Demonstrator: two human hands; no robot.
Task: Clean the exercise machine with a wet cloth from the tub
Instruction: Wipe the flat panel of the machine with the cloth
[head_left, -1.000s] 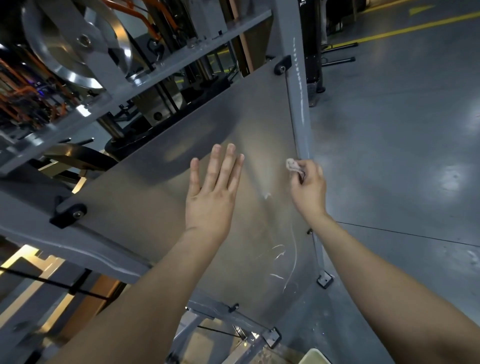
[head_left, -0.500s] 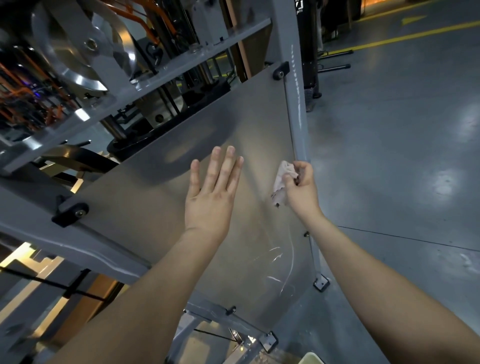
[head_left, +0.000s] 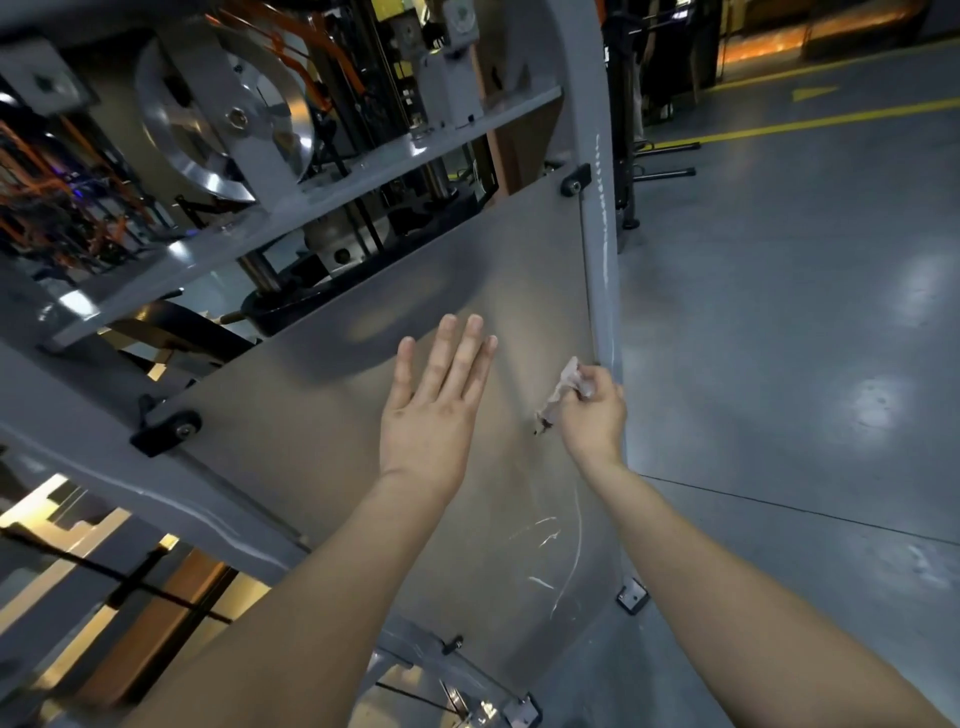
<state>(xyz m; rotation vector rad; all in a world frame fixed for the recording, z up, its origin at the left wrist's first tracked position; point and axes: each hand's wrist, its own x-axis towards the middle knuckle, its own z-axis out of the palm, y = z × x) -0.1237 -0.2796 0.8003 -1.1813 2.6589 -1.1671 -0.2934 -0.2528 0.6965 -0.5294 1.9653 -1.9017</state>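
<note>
Centrally, the translucent grey panel (head_left: 291, 415) of the exercise machine (head_left: 337, 195) fills the view, bounded on its right edge by one grey upright post (head_left: 597, 260). Right of that post the concrete floor (head_left: 779, 364) lies open, crossed far off by one yellow line (head_left: 831, 117). Left of and above the panel, frame beams and one polished pulley wheel (head_left: 291, 124) crowd close. Two black clamps hold the panel's upper edge, one at the post (head_left: 576, 182) and one at the left (head_left: 166, 428). Two hands are present. The left hand (head_left: 436, 410) lies flat against the middle of the panel, its fingers (head_left: 462, 358) straight and close together, thumb set apart. The right hand (head_left: 595, 415) is at the panel's right edge, just beside the post, its fingers curled and pinching the one cloth (head_left: 563, 387). This small pale cloth hangs from the fingertips down onto the panel surface. White streaks (head_left: 545, 540) mark the panel lower down, near the same edge. Compared with one second earlier, the cloth has opened from a small wad at the fingertips into a hanging flap (already so half a second ago), while the left hand has kept its place and pose on the panel.
</note>
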